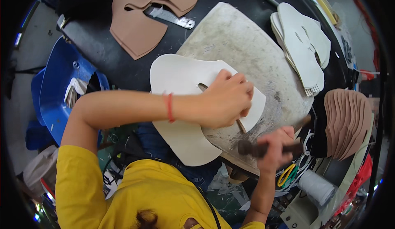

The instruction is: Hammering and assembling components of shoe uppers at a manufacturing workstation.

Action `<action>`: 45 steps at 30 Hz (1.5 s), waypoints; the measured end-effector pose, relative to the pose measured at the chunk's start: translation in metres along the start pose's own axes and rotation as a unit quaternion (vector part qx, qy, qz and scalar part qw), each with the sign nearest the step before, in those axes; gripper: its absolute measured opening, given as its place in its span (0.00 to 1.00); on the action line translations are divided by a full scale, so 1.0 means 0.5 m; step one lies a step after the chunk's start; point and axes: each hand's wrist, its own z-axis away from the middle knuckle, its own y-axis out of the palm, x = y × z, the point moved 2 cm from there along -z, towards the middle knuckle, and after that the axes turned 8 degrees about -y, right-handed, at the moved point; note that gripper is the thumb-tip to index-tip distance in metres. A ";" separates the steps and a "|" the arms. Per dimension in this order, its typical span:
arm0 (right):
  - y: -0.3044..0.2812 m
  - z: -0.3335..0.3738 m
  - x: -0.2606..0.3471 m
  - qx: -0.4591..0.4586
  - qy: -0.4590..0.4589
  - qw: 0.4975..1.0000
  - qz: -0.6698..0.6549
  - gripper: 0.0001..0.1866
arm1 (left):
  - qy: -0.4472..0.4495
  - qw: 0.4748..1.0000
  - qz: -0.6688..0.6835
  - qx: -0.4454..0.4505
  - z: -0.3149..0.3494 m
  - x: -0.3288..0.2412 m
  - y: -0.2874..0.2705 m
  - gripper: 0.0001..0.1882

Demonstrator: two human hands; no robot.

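Observation:
A white, curved upper-like cut piece (175, 70) lies over the near left part of a worn pale work board (230, 31). My left hand (228, 99) is closed on top of this piece, fingers curled downward; whatever they hold is hidden. A narrow brown edge (241, 126) shows just below those fingers. A slot (202, 87) in the white piece opens beside the hand. To the right, above the board's near edge, my right hand (275, 146) is wrapped round a dark, hammer-like tool (249, 148), smeared by motion.
Tan cut pieces (135, 31) and a metal ruler (177, 20) lie at the far left. White pieces (304, 44) are stacked at the far right, brown ones (347, 122) nearer. Yellow-handled scissors (286, 175) and a white spool (316, 187) sit near right; a blue bin (61, 85) stands left.

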 end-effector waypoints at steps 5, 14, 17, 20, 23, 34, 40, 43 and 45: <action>0.047 -0.021 -0.034 -0.016 0.014 0.995 0.095 0.15 | 0.096 0.985 -0.028 -0.143 0.033 0.022 0.056 0.05; 0.055 -0.037 -0.030 -0.002 -0.106 0.990 0.093 0.09 | -0.040 0.996 0.064 -0.056 0.046 0.022 0.014 0.05; 0.076 -0.038 -0.046 -0.030 -0.097 0.993 0.059 0.08 | -0.113 0.974 0.040 -0.191 0.088 0.032 0.009 0.06; 0.035 -0.056 -0.020 0.078 -0.124 0.989 -0.006 0.07 | -0.178 0.976 0.063 -0.109 0.070 0.031 -0.009 0.06; 0.086 -0.057 -0.035 -0.003 -0.122 0.990 0.073 0.06 | -0.175 0.980 0.067 -0.065 0.072 0.033 -0.012 0.07; 0.110 -0.083 -0.010 0.058 -0.125 0.989 0.055 0.06 | -0.094 0.986 0.127 -0.060 0.077 0.089 -0.012 0.12; 0.063 -0.093 0.030 -0.081 -0.019 0.995 0.053 0.10 | 0.057 0.995 0.069 -0.042 0.072 0.149 -0.077 0.11; 0.096 -0.072 0.014 -0.102 -0.082 0.987 0.088 0.10 | 0.098 0.994 0.050 -0.015 0.059 0.144 -0.080 0.10; 0.128 -0.079 0.003 0.037 -0.105 0.990 0.089 0.07 | 0.123 0.992 0.012 -0.015 0.064 0.143 -0.077 0.10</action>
